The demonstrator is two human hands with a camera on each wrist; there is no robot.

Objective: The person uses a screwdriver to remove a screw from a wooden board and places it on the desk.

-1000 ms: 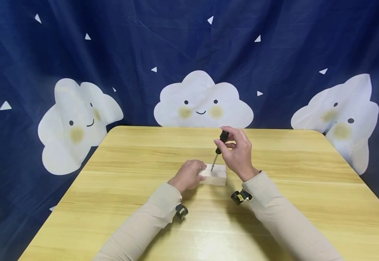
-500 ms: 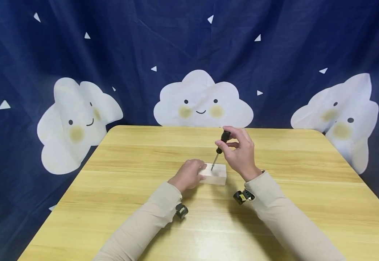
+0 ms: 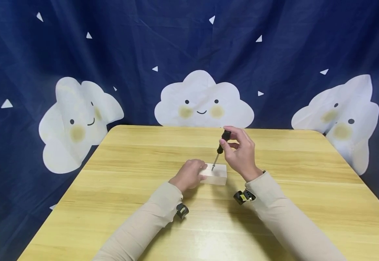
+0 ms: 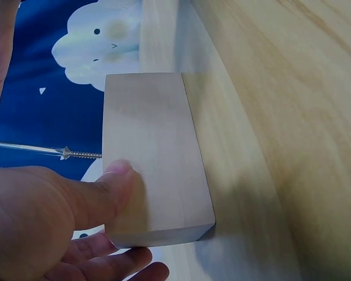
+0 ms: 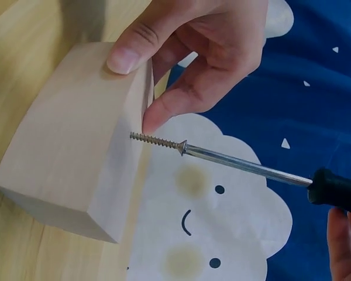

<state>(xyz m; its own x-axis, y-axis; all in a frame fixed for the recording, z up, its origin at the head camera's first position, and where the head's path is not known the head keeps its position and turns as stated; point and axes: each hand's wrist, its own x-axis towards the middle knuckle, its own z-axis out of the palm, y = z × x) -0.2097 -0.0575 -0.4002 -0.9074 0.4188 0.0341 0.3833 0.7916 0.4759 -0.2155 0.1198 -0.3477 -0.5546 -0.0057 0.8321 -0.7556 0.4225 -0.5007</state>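
Observation:
A pale wooden block [image 3: 217, 174] lies on the table, its left end gripped by my left hand [image 3: 188, 175]. In the left wrist view the thumb presses the near face of the block [image 4: 152, 158] and the other fingers reach behind it. My right hand [image 3: 240, 152] pinches the black handle of a screwdriver [image 3: 222, 145] above the block. The screwdriver leans, its handle up and to the right. At its tip is a screw [image 5: 158, 141], whose pointed end meets the block's top face while most of the thread shows outside the wood.
The light wooden table [image 3: 137, 152] stretches around the block on all sides. Behind it hangs a dark blue curtain [image 3: 127, 47] printed with white clouds and small triangles. Each wrist carries a black strapped device [image 3: 182, 211].
The right hand and screwdriver handle have shifted very slightly to the right. Left hand, block and screw keep their places.

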